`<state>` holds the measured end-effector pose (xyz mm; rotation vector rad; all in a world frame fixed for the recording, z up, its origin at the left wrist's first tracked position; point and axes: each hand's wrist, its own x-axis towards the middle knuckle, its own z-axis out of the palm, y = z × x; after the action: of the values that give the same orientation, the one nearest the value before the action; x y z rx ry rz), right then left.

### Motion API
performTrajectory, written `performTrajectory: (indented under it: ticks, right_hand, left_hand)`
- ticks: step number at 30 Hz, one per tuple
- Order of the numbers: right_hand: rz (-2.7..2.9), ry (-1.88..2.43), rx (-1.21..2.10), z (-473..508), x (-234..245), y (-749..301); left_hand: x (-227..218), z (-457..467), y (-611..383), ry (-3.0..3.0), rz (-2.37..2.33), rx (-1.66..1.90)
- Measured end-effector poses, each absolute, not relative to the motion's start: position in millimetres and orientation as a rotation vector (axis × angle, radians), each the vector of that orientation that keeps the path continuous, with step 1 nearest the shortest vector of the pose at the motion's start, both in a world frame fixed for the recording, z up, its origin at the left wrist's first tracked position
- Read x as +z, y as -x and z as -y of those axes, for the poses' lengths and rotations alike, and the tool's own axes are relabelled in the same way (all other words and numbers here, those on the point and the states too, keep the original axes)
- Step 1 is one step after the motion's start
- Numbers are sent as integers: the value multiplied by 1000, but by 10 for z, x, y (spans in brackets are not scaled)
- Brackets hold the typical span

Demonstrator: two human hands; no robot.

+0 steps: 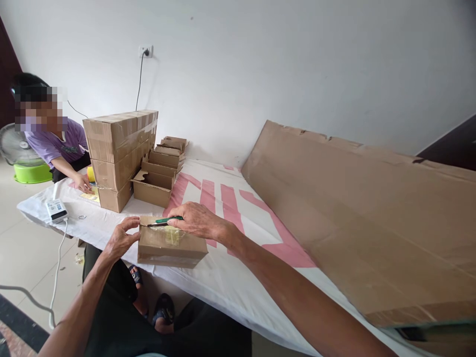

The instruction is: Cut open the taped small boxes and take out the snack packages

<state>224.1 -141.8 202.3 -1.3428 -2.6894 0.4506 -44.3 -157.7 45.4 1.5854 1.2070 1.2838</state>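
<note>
A taped cardboard box [171, 250] lies near the front edge of the cloth-covered table, with shiny clear tape and a yellowish patch on its top. My right hand [197, 219] is closed round a green utility knife [169, 219]. The knife's blade points left, over the far left part of the box top; whether it touches the cardboard I cannot tell. My left hand [124, 237] rests against the box's left end, thumb and fingers apart at its corner.
Stacked closed boxes [107, 163] stand at the left, beside a row of open boxes [152, 188]. A large cardboard sheet [357, 208] leans along the right. A white device [57, 210] with a cable sits at the left edge. Another person's hand [82, 183] reaches behind the stack.
</note>
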Motion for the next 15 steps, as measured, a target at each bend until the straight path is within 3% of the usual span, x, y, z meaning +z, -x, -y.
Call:
performTrajectory:
  ticks: [15]
  right_hand:
    - [2644,1269,603,1384,2041,-2241]
  left_hand:
    - [421,1600,409,-1569,-1196,1301]
